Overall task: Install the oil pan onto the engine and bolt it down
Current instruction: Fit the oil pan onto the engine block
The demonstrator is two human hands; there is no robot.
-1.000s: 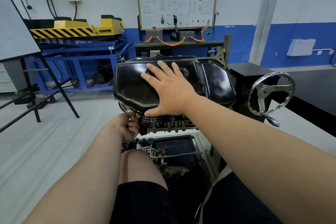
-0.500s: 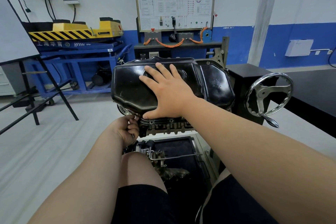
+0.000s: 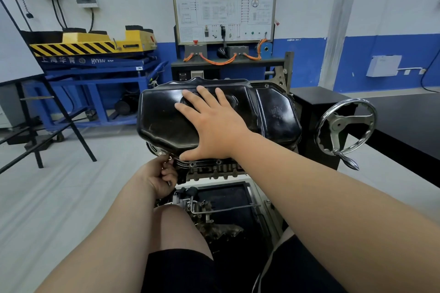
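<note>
Right fingers: The fingers (image 3: 188, 109) lie straight and fanned apart, flat on the raised top of the black oil pan (image 3: 162, 123). The thumb stretches along the pan's near edge.
Right hand: The right hand (image 3: 214, 128) presses palm-down at the pan's centre and covers most of a round boss there.
Left fingers: Curled close together, the fingertips (image 3: 166, 165) pinch a small bright bolt (image 3: 170, 157) at the pan's 7 o'clock corner. The bolt's shank is hidden.
Left hand: The left hand (image 3: 160, 177) sits just under the pan's flange, its back toward the camera.
Oil pan: It rests sump-up on the upturned engine (image 3: 214, 169), flange against the block's edge. Whether it sits flush all round cannot be told.
In the way: The right forearm comes in from 5 o'clock and hides the near-right flange and part of the engine. The right palm masks the middle of the pan.
At 3 o'clock: A chrome handwheel (image 3: 345, 126) stands just beside the engine, with a black bench (image 3: 404, 121) beyond it.
At 12 o'clock: A wiring training board (image 3: 223, 2) stands against the white-and-blue wall.
At 10 o'clock: A blue lift table (image 3: 95, 74) carries a yellow unit (image 3: 90, 44) with black stripes, well apart from the engine.
At 9 o'clock: Black easel legs (image 3: 59, 114) slant to the floor.
At 6 o'clock: A dark tray (image 3: 226, 195) holding loose metal parts lies under the engine, between the person's knees.
</note>
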